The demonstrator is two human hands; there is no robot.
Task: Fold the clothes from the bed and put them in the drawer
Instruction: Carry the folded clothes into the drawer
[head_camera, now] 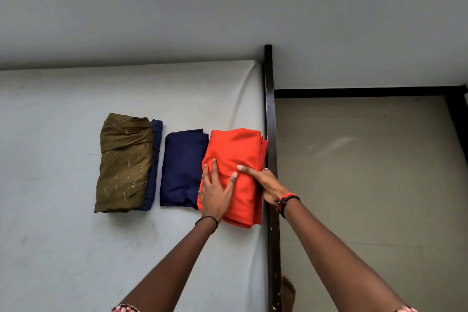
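Reaching forward from the bottom of the view, two bare arms stretch over the bed (63,235), whose pale sheet lies smooth under them. A bare foot (288,291) stands on the floor (367,185) just beside the dark wooden bed frame (272,121). A thin black band (207,220) circles the left wrist, and red and black bracelets (287,200) sit on the right.

The left hand (215,192) lies flat on the folded orange cloth (235,149), fingers straight and spread, pressing its left part. The right hand (266,185) takes hold of the same bundle at its right side, thumb laid across the top and the other fingers curled down over the edge next to the frame. The orange cloth rests on the mattress at its right border, touching the frame or very nearly so.

Just left of it, with the orange edge overlapping a little, lies a folded navy cloth (182,167). Further left, apart by a narrow strip of sheet, an olive patterned garment (124,162) sits folded atop another navy piece (155,159) that shows along its right side.

Beyond the bed rises a plain grey wall (228,7).
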